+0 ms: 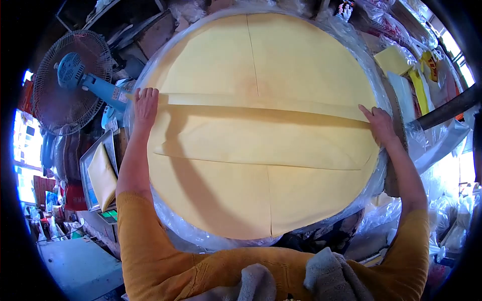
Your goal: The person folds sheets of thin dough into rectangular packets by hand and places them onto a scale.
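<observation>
Thin pale-yellow sheets cover a large round surface wrapped in clear plastic. Across the middle, a strip of the upper sheet is raised and folded over, casting a shadow below it. My left hand has its fingers curled over the strip's left end. At the opposite end, my right hand pinches the strip's edge, with its index finger stretched along it. Straight seams or cut edges run through the sheets above and below. What the sheets are made of, I cannot tell.
A blue standing fan is close on the left. Below it, a folded yellow sheet rests on a metal tray. Plastic bags crowd the right side, where a dark bar juts inward. A pale tabletop lies lower left.
</observation>
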Motion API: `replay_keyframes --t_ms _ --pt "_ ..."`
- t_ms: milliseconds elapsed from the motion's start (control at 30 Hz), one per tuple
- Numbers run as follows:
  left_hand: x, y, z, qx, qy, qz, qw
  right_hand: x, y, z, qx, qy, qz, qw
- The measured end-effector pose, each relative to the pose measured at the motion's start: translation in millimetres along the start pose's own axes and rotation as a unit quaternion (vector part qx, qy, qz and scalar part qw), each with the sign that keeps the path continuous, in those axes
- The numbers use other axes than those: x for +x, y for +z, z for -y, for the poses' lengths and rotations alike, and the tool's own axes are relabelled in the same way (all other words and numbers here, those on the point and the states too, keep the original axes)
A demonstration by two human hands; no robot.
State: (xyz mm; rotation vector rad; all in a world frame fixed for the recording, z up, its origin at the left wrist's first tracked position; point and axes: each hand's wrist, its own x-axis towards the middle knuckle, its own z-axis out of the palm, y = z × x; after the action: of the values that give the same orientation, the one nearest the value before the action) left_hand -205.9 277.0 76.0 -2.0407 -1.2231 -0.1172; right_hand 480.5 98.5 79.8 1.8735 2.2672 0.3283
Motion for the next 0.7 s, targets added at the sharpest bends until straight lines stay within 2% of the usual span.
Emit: replay_keyframes --t_ms 100,200,300,433,600,700 --pt "-4 -20 12 -0.077 -0.008 0.002 0.997 2 9 0 0.027 0.027 0.001 0.999" --pt "-11 -1 46 -0.164 -0.062 0.1 0.979 9 21 -10 0.119 0.034 0.004 0.992" --pt "-3 -4 62 -0.15 -0.071 0.064 0.984 15 15 -18 0.153 0.038 0.005 0.987" --pt "-20 -8 48 -0.096 -0.042 0.048 0.993 8 2 -14 0.064 -0.004 0.019 0.998" --pt "-64 23 17 -0.08 -0.002 0.061 0.995 5 27 -10 -0.002 -0.029 -0.007 1.0" --pt "-63 23 6 -0.09 -0.012 0.167 0.982 2 24 -9 -0.017 -0.033 -0.003 0.999"
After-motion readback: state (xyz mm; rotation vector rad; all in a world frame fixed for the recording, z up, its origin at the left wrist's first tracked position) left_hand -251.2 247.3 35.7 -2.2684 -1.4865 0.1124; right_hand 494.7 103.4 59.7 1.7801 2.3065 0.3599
